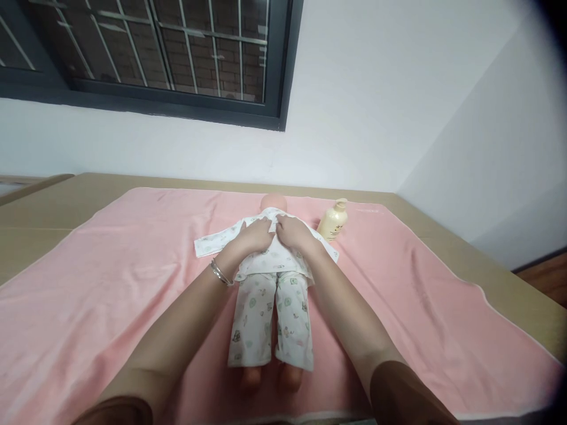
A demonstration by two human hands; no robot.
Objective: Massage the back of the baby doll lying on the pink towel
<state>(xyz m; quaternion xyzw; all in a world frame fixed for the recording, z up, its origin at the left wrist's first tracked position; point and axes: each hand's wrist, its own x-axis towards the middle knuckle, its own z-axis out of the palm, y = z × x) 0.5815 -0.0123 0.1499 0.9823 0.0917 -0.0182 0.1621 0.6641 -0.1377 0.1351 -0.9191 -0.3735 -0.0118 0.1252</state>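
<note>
A doll lies stretched out on a pink blanket [146, 283], its bare head [273, 202] at the far end and its feet toward me. It wears a white patterned long-sleeved shirt [277, 260] and matching trousers [252, 319]. Both my hands meet at the upper middle of the shirt. My left hand [257, 235], with a silver bangle at the wrist, has its fingers bent and closed on the cloth. Opposite it, my right hand [293, 231] is curled with its fingertips at the shirt's midline. My hands hide the fingertips' exact hold.
A pale yellow pump bottle [334, 220] leans beside the doll's right-hand sleeve as I see it. The blanket covers much of a wooden table [469, 251]. Behind rise a white wall [354, 118] and a dark-framed barred window [177, 53].
</note>
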